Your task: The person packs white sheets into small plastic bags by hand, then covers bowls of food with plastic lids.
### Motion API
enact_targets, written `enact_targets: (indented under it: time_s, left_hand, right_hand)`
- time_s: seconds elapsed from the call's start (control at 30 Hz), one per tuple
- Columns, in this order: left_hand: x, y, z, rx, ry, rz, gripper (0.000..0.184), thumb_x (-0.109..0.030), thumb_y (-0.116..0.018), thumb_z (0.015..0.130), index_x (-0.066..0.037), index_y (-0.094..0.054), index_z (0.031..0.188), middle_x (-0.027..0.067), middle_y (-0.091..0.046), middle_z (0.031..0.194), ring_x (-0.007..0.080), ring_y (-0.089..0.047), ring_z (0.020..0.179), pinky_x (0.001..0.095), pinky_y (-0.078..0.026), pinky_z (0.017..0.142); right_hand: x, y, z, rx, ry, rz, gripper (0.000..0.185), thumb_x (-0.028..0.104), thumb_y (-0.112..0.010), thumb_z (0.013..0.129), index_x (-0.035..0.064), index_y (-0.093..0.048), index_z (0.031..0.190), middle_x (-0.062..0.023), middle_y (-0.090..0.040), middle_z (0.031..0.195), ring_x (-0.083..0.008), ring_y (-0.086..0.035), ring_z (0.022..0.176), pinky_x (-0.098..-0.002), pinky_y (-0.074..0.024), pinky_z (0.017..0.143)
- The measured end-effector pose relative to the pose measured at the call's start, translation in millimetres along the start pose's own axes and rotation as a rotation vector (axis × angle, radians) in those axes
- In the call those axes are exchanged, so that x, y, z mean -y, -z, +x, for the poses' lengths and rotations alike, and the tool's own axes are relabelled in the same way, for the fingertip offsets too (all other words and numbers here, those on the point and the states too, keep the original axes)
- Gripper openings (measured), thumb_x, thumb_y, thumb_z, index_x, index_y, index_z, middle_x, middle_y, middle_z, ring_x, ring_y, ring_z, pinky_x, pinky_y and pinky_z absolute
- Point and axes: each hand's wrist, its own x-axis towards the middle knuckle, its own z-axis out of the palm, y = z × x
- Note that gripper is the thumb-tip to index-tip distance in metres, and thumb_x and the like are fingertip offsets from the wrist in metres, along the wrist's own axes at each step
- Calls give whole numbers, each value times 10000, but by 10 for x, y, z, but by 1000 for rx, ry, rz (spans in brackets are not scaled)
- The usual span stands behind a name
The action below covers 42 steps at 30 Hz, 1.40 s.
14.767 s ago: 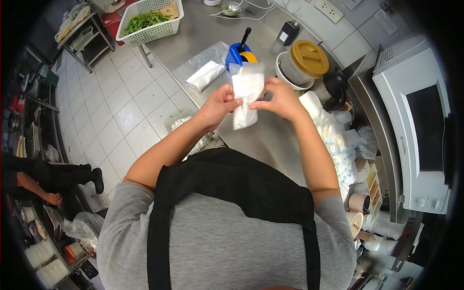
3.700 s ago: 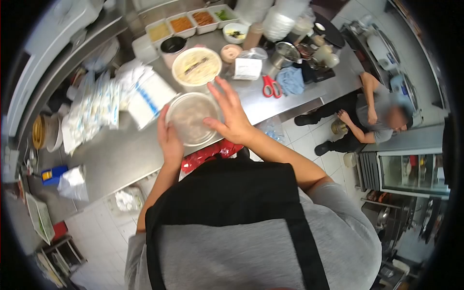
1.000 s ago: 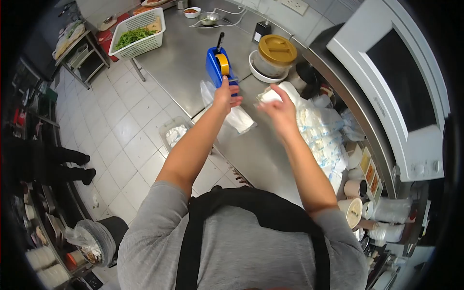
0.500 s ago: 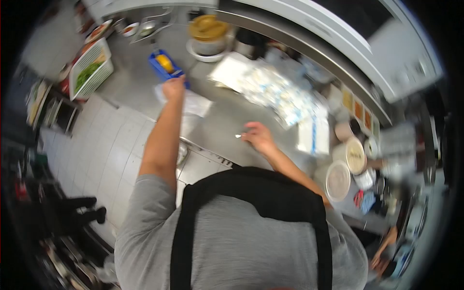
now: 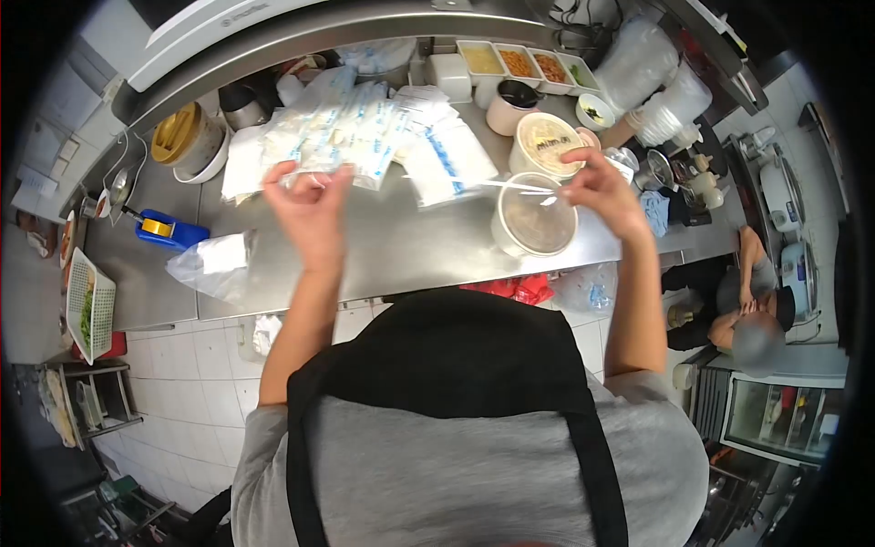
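Observation:
My left hand hovers over the steel counter, in front of a heap of white packets with blue print. Its thumb and index finger are apart, with no clear object between them. At the round tub with a translucent lid, my right hand pinches a thin whitish strip that runs leftward across the lid. Whether it is tape I cannot tell. A lidded tub with dark writing stands behind. On the left sits a blue tape dispenser with a yellow roll, beside a clear plastic bag.
Trays of chopped food line the back. A mustard-lidded tub stands back left, a white basket with greens far left. Stacked clear containers are at right. Another person is beyond the counter's right end.
My view has swung right. My left hand has left the tape dispenser and is now before the packets. My right hand has moved to the lidded tubs, with a whitish strip in its fingers.

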Motion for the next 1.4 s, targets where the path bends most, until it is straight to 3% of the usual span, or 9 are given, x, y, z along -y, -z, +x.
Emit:
enact_targets:
  time_s: [0.27,0.47,0.6,0.7,0.73,0.83,0.93,1.17,1.4]
  left_hand:
    - [1166,-903,-1012,111,57,234,503,-11,-652,802,-65,-310,1167,21,-534,696,96,-506,629,250,-408,615]
    - [1532,-1187,-1459,124,209,404,556,-21,-633,795,-97,-295,1229,45,-551,689,160,-541,607,307,-438,594]
    - [1573,-1225,-1525,143,196,482,618,-81,-696,782,-81,-288,1246,40,-540,734,144,-524,635,300,-436,613]
    - [1469,-1235,-1578,115,28,880,511,-31,-631,803,-68,-370,1241,94,-522,940,190,-521,851,356,-424,760]
    - [1448,-1233,-1585,113,-33,1010,481,-14,-609,810,-63,-398,1240,112,-515,1008,205,-520,922,375,-419,809]
    - [1673,-1123,-1452,44,164,395,410,-262,-560,920,-32,-459,1244,124,-542,1138,202,-471,1123,358,-347,989]
    - [1623,-1386,-1605,261,794,-400,542,-454,-380,973,-29,-444,1303,98,-470,1330,203,-418,1231,343,-279,1069]
    - [1122,-1762,-1669,329,564,-446,639,-530,-273,968,-50,-318,1388,92,-398,1402,219,-361,1305,363,-258,1101]
    - [1657,-1574,-1791,390,617,-403,604,-490,-295,977,-57,-299,1398,94,-384,1413,230,-346,1317,367,-244,1111]
  right_hand:
    - [-714,967,-46,-76,-265,-532,368,59,-751,704,64,-517,988,-4,-589,646,-107,-582,630,-242,-424,548]
    - [-2073,582,252,121,-138,103,369,103,-773,671,84,-485,902,-66,-612,723,-152,-597,636,-275,-442,532]
    - [-2116,419,236,9,-146,-137,327,111,-761,688,70,-495,874,-43,-604,705,-139,-584,628,-281,-448,545]
    - [-1791,207,34,-170,-96,-608,259,123,-719,743,46,-541,914,-32,-594,684,-127,-573,638,-290,-451,576]
    - [-2003,177,54,-233,-37,-394,240,121,-701,767,48,-549,938,-26,-600,695,-132,-576,639,-302,-454,582]
    - [-2273,62,65,-289,-44,407,257,218,-551,922,48,-560,1115,-53,-650,936,-170,-620,840,-355,-490,763]
    - [-1811,-220,-1,-148,-213,1134,500,426,-425,961,15,-500,1237,-116,-583,1201,-222,-565,1083,-357,-441,942]
    - [-1220,-19,-169,-39,81,1081,690,554,-317,948,52,-290,1421,-105,-379,1423,-199,-353,1313,-354,-281,1087]
    - [-1903,-134,-118,20,-62,1063,689,572,-276,948,65,-310,1414,-92,-396,1414,-186,-362,1305,-324,-284,1083]
